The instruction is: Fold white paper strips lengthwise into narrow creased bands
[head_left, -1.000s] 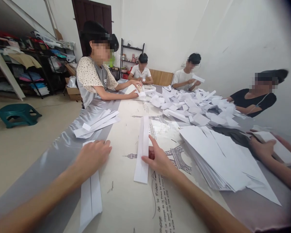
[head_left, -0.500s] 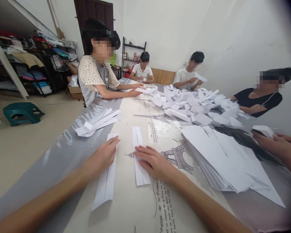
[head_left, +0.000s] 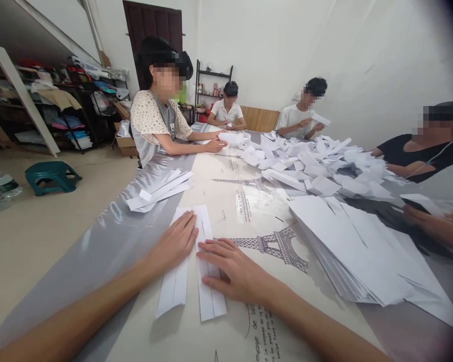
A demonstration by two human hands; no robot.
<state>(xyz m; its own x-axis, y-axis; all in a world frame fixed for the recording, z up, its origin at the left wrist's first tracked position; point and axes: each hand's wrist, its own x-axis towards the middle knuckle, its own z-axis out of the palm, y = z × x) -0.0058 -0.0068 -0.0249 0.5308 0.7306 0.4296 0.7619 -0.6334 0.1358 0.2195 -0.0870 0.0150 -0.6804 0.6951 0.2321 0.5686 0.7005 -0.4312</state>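
Two long folded white paper strips lie side by side on the table in front of me. My left hand (head_left: 175,244) lies flat on the left strip (head_left: 173,286), fingers together. My right hand (head_left: 232,269) presses flat on the right strip (head_left: 211,301), fingers spread. The two strips nearly touch along their long edges. Neither hand grips anything; both only press down on paper.
A thick stack of white sheets (head_left: 358,256) lies to my right, and a heap of folded papers (head_left: 317,166) beyond it. A small pile of folded strips (head_left: 160,190) sits at left. Several people work around the table (head_left: 109,251); a co-worker's hand (head_left: 438,226) holds paper at right. A green stool (head_left: 53,176) stands on the floor.
My left hand slid its strip rightward from the table's left edge. My right hand flattened onto the other strip and drew it left. The strips now lie together.
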